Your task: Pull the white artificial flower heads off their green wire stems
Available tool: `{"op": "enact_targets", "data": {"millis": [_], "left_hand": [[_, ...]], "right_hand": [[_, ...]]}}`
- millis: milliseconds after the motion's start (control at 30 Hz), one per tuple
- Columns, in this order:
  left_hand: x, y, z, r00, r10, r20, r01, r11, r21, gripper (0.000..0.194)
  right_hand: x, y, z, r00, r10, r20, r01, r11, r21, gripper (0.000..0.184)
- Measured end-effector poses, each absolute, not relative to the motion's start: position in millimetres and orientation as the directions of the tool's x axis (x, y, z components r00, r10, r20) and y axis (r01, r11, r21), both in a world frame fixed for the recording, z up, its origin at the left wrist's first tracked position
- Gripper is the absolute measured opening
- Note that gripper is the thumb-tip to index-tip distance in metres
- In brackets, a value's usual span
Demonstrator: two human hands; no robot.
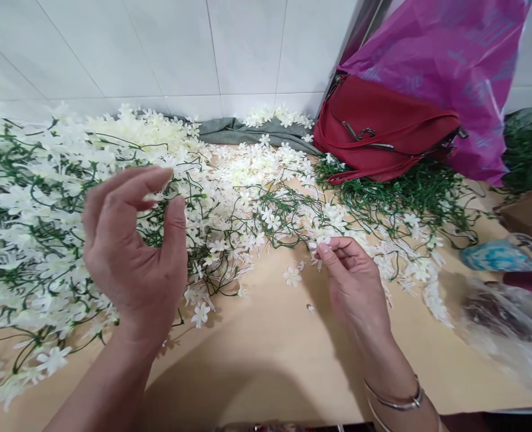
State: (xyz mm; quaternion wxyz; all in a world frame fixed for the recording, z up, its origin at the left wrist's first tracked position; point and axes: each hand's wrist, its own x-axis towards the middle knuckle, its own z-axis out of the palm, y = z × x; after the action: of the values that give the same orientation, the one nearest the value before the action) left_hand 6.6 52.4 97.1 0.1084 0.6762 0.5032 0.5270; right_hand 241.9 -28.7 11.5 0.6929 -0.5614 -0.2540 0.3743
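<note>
My left hand (135,246) is raised in front of a large heap of white artificial flowers (45,210) on green plastic stems. Its fingers curl but stay apart from the thumb, with nothing seen between them. Lower on the right, my right hand (351,270) pinches a small white flower (322,243) between thumb and fingertips. Just left of that hand, a loose flower head (292,276) lies on the table, with a small white piece (310,308) nearer me. Behind the hand spread tangled green stems (288,210) and white blossoms.
A pale wooden table (248,354) runs up to a white tiled wall (176,48). Back right, a red handbag (383,126) rests on green stems before a purple plastic bag (464,66). A blue-patterned object (495,256) and clear plastic wrapping (513,330) lie at the right.
</note>
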Motion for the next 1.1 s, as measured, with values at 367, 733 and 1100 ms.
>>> {"op": "enact_targets", "data": {"millis": [367,733,1100], "left_hand": [[52,44,66,0.415,0.54,0.732,0.563,-0.784,0.26,0.027],[103,83,40,0.72,0.647,0.251,0.654,-0.754,0.069,0.019],[68,83,72,0.531,0.7,0.477,0.542,-0.713,0.445,0.013]], "right_hand": [[241,-26,15,0.616,0.782,-0.094,-0.262,0.091,-0.961,0.027],[249,-28,7,0.585,0.81,-0.036,-0.222,0.118,-0.968,0.021],[249,-31,12,0.61,0.791,-0.05,-0.209,0.099,-0.973,0.022]]}}
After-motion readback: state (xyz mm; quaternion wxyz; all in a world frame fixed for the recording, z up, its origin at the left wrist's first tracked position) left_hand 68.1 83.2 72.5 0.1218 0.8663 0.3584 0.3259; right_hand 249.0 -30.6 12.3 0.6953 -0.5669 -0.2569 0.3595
